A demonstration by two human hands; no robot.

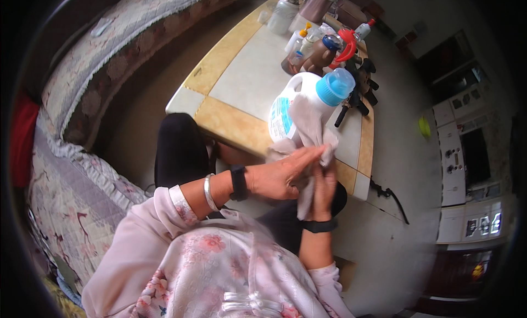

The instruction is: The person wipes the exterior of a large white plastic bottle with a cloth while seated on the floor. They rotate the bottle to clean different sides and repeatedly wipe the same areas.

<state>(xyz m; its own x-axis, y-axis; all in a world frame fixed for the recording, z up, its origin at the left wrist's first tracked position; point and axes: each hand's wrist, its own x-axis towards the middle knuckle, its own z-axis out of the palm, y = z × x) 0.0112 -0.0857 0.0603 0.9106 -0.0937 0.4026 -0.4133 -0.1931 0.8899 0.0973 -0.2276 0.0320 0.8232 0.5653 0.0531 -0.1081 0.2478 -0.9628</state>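
A pale greyish-pink cloth (306, 120) is bunched between my two hands, with a ribbed-looking part at their fingertips. My left hand (278, 176) reaches across from the left, its fingers stretched over the cloth and slightly blurred. Below and to the right, my right hand (324, 190) grips the same cloth, and a fold hangs down beside its wrist. Just beyond the hands, a white plastic jug-style bottle (302, 81) with a handle, a printed label and a blue cap (335, 87) stands on the table. The cloth's upper part overlaps the bottle's front.
The tiled table (243, 75) bears a brown bottle with a dark blue lid (323, 52), a pump bottle (296, 40), a red-handled item (348, 44), vacuum flasks (315, 5) and black-handled objects (358, 100). A quilt-covered seat (74, 219) lies left.
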